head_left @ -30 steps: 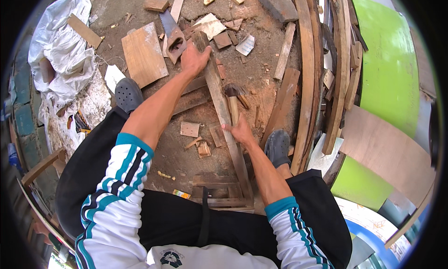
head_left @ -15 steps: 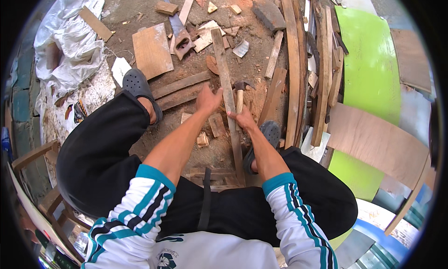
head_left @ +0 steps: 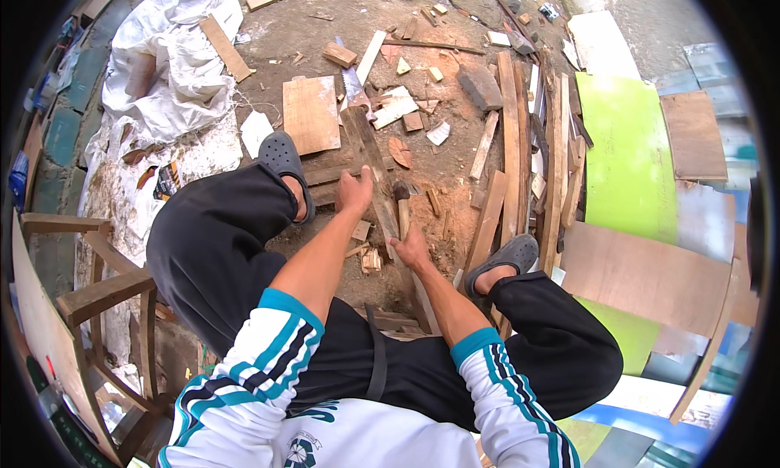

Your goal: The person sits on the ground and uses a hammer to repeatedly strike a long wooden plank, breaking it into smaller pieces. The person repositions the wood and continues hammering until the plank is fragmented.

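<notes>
A long wooden strip (head_left: 375, 163) slants from the ground in front of me back between my legs. My left hand (head_left: 353, 193) is closed at its left edge, thumb upward, the other fingers partly hidden. In my right hand (head_left: 411, 249) is a hammer (head_left: 404, 214), gripped by its pale handle with the dark head pointing away. The right thumb rests against the strip. Beyond the strip's far end lies a handsaw (head_left: 354, 84), its handle mostly covered. Small wood offcuts (head_left: 370, 261) lie below my left hand.
A square board (head_left: 311, 114) lies ahead, left of the saw. Long planks (head_left: 510, 143) are heaped on the right beside a green sheet (head_left: 626, 155). A grey block (head_left: 479, 88) sits near their far end. White sacking (head_left: 166, 54) and a wooden frame (head_left: 106, 297) are at left.
The strip has turned, its far end moving left, and it now covers the saw's handle. My left hand has closed at its edge. The view has shifted, and my right foot has moved outward.
</notes>
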`<action>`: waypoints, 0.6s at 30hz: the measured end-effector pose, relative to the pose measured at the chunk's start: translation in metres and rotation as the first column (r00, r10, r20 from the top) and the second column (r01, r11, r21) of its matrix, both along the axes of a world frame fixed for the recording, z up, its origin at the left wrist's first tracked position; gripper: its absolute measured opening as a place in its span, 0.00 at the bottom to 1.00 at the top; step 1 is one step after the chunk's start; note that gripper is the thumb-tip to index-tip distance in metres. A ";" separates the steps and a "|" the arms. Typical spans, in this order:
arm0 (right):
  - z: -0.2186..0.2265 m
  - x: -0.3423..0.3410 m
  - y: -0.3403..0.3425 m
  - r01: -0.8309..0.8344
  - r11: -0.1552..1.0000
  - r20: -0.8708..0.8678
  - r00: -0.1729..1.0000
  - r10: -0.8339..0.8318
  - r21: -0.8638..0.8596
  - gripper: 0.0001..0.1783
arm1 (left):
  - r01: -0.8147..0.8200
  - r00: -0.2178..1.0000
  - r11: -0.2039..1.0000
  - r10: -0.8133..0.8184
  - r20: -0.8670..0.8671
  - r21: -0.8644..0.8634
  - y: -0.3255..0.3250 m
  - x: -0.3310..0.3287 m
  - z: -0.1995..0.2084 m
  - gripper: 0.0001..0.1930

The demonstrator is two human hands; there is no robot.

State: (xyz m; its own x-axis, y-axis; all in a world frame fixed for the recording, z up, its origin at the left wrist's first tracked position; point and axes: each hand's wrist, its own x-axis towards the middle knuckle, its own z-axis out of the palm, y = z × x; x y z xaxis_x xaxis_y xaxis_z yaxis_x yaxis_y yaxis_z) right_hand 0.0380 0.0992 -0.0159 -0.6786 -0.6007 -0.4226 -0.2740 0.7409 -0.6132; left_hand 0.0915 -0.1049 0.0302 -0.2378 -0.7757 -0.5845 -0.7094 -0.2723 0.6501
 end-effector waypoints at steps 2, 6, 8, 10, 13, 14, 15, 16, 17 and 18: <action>0.001 0.002 -0.001 0.044 0.999 -0.114 0.992 -0.044 -0.004 0.33 | -0.024 1.000 0.998 0.024 -0.002 0.054 -0.007 -0.005 -0.003 0.37; -0.001 -0.005 0.000 0.125 0.992 -0.321 0.940 -0.111 0.022 0.30 | 0.072 0.997 0.996 -0.070 -0.042 0.055 -0.004 -0.008 -0.024 0.34; -0.010 -0.013 -0.002 0.150 0.988 -0.368 0.921 -0.126 0.038 0.30 | 0.150 0.986 0.986 -0.145 -0.079 0.067 0.001 -0.002 -0.037 0.31; -0.020 -0.020 -0.002 0.159 0.985 -0.442 0.889 -0.115 0.063 0.30 | 0.202 0.977 0.979 -0.201 -0.065 0.002 0.012 0.000 -0.035 0.26; -0.038 -0.044 0.002 0.201 0.972 -0.216 0.961 -0.173 0.118 0.29 | 0.296 0.955 0.952 -0.297 -0.008 0.075 0.015 0.001 -0.055 0.27; -0.041 -0.055 0.005 0.205 0.966 -0.159 0.971 -0.180 0.160 0.29 | 0.303 0.952 0.951 -0.305 0.021 0.058 0.012 0.000 -0.063 0.27; -0.038 -0.063 0.003 0.201 0.959 -0.094 0.978 -0.185 0.202 0.30 | 0.306 0.949 0.951 -0.309 0.057 0.043 0.006 0.003 -0.071 0.27; -0.038 -0.068 0.005 0.199 0.949 -0.036 0.980 -0.197 0.246 0.30 | 0.315 0.945 0.948 -0.317 0.086 0.029 0.004 0.002 -0.073 0.27; -0.038 -0.065 0.008 0.213 0.942 -0.012 0.976 -0.217 0.258 0.31 | 0.318 0.943 0.948 -0.319 0.096 0.024 0.004 0.003 -0.076 0.27; -0.041 -0.066 0.016 0.231 0.935 0.003 0.971 -0.241 0.269 0.32 | 0.323 0.941 0.946 -0.323 0.097 0.015 0.003 -0.004 -0.072 0.27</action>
